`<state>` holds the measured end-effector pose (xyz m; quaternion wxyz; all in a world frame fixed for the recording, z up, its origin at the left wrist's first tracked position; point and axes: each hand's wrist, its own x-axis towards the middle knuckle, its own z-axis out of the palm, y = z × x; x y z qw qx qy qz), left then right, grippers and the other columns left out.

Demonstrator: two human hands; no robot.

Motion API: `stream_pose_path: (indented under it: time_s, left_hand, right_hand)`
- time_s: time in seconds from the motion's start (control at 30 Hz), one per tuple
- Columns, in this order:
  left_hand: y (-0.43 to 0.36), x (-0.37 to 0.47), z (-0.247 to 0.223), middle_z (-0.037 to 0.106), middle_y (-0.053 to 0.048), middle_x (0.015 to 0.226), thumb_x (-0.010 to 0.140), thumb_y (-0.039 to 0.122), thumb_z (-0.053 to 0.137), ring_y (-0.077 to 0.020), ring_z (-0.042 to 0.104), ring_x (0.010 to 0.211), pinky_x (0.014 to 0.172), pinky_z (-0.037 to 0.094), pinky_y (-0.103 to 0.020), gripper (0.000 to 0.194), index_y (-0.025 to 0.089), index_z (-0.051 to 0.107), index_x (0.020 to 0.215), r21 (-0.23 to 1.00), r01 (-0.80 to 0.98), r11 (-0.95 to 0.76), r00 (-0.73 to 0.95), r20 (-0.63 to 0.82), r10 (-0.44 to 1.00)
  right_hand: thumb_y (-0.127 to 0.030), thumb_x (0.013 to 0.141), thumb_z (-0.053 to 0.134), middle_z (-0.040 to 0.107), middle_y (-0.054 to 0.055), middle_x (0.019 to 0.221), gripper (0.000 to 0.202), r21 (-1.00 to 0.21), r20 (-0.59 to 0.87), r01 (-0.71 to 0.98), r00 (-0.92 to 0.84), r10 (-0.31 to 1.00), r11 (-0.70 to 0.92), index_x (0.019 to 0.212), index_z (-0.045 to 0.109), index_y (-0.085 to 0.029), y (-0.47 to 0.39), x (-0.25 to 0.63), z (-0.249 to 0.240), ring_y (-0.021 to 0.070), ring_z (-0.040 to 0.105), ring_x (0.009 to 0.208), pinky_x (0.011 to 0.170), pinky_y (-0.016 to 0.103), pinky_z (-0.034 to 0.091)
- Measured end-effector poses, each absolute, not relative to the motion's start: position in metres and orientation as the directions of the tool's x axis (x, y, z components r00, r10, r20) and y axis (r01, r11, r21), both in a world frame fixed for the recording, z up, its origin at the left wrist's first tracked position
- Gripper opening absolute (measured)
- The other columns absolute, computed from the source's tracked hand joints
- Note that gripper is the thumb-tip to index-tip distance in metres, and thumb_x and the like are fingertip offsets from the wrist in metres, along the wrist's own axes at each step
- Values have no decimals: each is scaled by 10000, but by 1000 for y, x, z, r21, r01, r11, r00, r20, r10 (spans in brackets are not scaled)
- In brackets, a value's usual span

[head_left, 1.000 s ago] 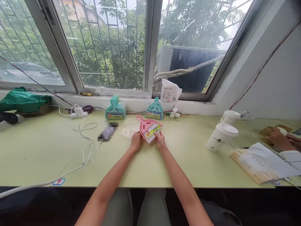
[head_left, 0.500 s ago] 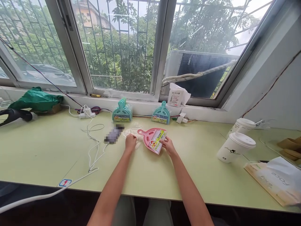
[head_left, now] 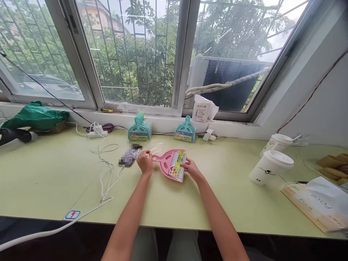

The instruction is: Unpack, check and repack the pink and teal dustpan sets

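A pink dustpan with a small brush and a yellow-green label (head_left: 175,165) is held above the green table (head_left: 81,174). My right hand (head_left: 191,168) grips its wide right end, fingers on the label side. At the handle end, my left hand (head_left: 145,161) is closed on clear plastic wrap (head_left: 156,148), some of which spreads behind the handle. Just left of that hand lies a phone (head_left: 129,156), partly blurred. Against the wall stand a stack of teal dustpan sets (head_left: 139,127) and another teal set (head_left: 185,129).
White cables (head_left: 106,165) run across the table on the left, near a power strip (head_left: 98,133). A green bag (head_left: 35,115) lies at far left. To the right are a white lidded cup (head_left: 272,166) and a tissue pack (head_left: 318,204).
The pink dustpan has shifted left and turned slightly. My left hand has moved left with the plastic, closer to the phone; my right hand has followed the dustpan. The view has shifted a little.
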<state>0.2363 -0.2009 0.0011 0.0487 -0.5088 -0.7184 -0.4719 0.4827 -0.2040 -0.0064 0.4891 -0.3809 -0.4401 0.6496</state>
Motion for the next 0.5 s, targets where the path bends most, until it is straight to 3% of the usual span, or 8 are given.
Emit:
stream_pose_path:
  time_s: [0.1,0.3,0.4,0.5]
  left_hand:
    - [-205,243,4,658,-113,991,902,287,410,-279,551,999,922,329,-408,248,180,627,958,557,831,12,-394,572,719]
    - [-209,250,8,656,-117,1023,907,258,394,-304,497,1069,997,247,-455,258,198,636,972,497,868,0,-334,584,740]
    - [-208,252,8,665,-105,996,896,276,429,-299,501,1058,1019,237,-462,223,206,638,928,510,860,-34,-314,580,751]
    - [-211,257,10,666,-79,1010,881,288,471,-273,524,1050,1018,275,-435,174,228,633,901,518,837,-177,-186,573,798]
  right_hand:
    - [-162,594,799,742,74,881,412,-933,-80,-335,-161,984,-131,975,644,-171,-204,478,-8,223,715,778,628,307,599]
    - [-124,597,764,732,48,869,346,-889,-126,-458,187,974,-27,901,609,-184,-205,463,-18,209,709,789,637,298,603]
    - [-131,590,772,732,55,890,362,-884,-125,-463,105,987,-63,907,604,-183,-207,457,-21,217,710,801,644,309,607]
    - [-163,572,798,735,62,901,409,-877,-116,-469,-6,993,-105,924,591,-187,-208,451,-22,230,713,812,667,331,608]
